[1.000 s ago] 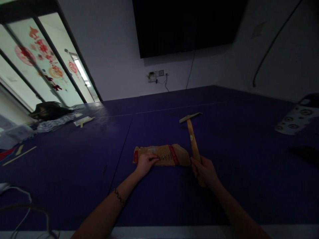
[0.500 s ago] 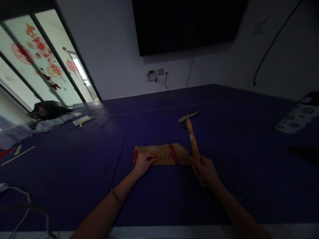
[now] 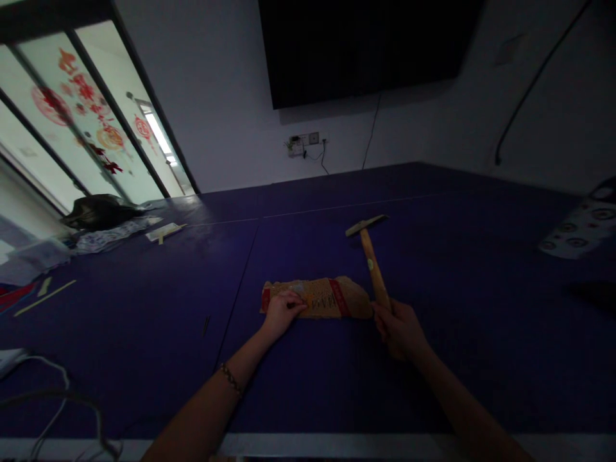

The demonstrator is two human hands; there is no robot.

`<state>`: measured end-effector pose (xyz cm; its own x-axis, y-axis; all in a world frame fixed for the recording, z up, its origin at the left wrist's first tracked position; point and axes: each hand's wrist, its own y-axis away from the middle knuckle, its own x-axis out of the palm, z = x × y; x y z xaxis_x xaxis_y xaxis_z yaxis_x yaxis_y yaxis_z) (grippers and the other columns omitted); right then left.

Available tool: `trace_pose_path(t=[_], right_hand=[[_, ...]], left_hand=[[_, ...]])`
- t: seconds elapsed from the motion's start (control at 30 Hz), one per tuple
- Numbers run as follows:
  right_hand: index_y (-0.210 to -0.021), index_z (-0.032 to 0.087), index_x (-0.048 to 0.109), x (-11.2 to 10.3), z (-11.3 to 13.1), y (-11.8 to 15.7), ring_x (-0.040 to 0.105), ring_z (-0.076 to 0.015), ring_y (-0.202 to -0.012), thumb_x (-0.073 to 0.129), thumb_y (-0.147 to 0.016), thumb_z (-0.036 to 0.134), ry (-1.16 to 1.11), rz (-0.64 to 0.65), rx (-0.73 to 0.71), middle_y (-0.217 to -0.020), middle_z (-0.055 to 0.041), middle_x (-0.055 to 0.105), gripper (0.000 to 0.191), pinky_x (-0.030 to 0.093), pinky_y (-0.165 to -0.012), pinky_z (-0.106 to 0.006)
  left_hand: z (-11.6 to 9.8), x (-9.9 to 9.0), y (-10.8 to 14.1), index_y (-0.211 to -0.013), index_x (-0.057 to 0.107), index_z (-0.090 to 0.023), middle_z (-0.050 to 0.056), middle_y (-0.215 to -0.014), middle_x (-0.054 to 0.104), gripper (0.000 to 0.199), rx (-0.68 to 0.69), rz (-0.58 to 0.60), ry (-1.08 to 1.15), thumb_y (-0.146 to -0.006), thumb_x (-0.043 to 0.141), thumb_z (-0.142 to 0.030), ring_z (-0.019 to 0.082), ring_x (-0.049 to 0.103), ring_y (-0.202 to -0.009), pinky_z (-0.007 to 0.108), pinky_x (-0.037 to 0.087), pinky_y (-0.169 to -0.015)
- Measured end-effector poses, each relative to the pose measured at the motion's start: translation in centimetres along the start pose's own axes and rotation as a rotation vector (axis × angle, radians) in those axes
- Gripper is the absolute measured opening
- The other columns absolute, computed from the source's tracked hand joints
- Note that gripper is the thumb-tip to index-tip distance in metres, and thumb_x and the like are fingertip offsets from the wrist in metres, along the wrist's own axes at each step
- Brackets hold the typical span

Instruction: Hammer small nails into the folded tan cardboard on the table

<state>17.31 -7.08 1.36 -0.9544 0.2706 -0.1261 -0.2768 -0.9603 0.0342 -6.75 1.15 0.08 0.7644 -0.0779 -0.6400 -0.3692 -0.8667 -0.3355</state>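
My left hand (image 3: 283, 312) rests on a torn strip of brown cardboard (image 3: 353, 297) with red bands. Its thumb and fingertips are pinched together near the strip's middle; whatever is between them is too small to make out. Just right of those fingertips, several thin dark marks (image 3: 325, 301) show on the cardboard, nails or lines, I cannot tell which. In my right hand (image 3: 399, 327) is a hammer (image 3: 374, 266), gripped low on its wooden handle. The hammer head points away from me, beyond the strip's right end.
The purple tabletop (image 3: 298, 378) stretches to the wall. Two thin dark pieces (image 3: 206, 325) lie left of the cardboard. A white cable (image 3: 62, 378) curls at lower left, a black bag (image 3: 101, 212) sits far left, and a patterned white item (image 3: 580, 228) stands at the right.
The view has shifted slightly, so the cardboard and left hand appear a little farther right. Both hands keep about the same pose, and the hammer stays in my right hand.
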Motion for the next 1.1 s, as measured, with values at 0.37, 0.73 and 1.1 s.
trace_pose_path(t=[0.37,0.73,1.1], right_hand=[[-0.059,0.018,0.043,1.0,4.3,8.0,0.035,-0.007,-0.035,0.047,-0.069,0.048,0.222,0.211,0.132,-0.043,0.0057,0.037,0.033,0.027,-0.032,-0.018],[-0.054,0.019,0.043,3.4,6.2,11.3,0.032,-0.0095,-0.042,0.04,-0.068,0.045,0.468,0.234,0.085,-0.048,0.0032,0.034,0.03,0.025,-0.037,-0.021],[-0.069,0.017,0.056,2.4,2.7,12.0,0.046,-0.0142,-0.045,0.039,-0.073,0.042,0.685,0.211,-0.072,-0.05,-0.0021,0.052,0.031,0.031,-0.045,-0.025]], left_hand=[[0.2,0.6,0.1,-0.062,0.067,-0.015,0.004,-0.071,0.064,0.005,0.013,-0.021,0.036,-0.066,0.064,-0.015,0.014,0.059,-0.072,0.024,0.045,-0.069],[0.4,1.2,-0.1,-0.064,0.068,-0.015,0.004,-0.072,0.066,0.005,0.031,-0.057,0.029,-0.064,0.067,-0.019,0.014,0.059,-0.07,0.025,0.046,-0.069],[0.3,1.3,-0.2,-0.061,0.067,-0.016,0.003,-0.07,0.065,0.006,0.01,-0.04,0.011,-0.066,0.065,-0.02,0.013,0.059,-0.068,0.025,0.046,-0.068]])
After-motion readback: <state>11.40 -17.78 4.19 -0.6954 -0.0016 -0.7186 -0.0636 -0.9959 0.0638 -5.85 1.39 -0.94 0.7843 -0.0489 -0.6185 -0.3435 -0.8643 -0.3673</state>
